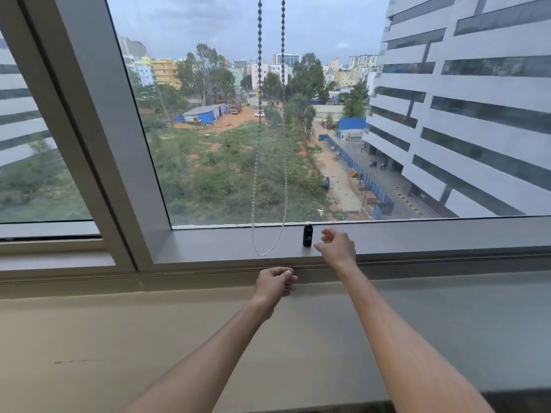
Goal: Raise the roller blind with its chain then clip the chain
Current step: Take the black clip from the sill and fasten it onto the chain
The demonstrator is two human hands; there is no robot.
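A beaded chain (258,114) hangs as a loop in front of the window, two strands running down from the top edge to a bottom bend just above the grey sill. The blind itself is out of view above. A small black clip (307,235) stands upright on the sill, just right of the loop's bottom. My right hand (337,247) hovers beside the clip on its right, fingers loosely curled and apart, holding nothing. My left hand (275,283) is lower, below the loop, fingers curled in toward the palm, apart from the chain.
The grey window frame (98,114) slants up on the left, with a second pane beyond it. A wide beige ledge (149,338) lies below the sill (417,236). Outside are buildings, trees and open ground.
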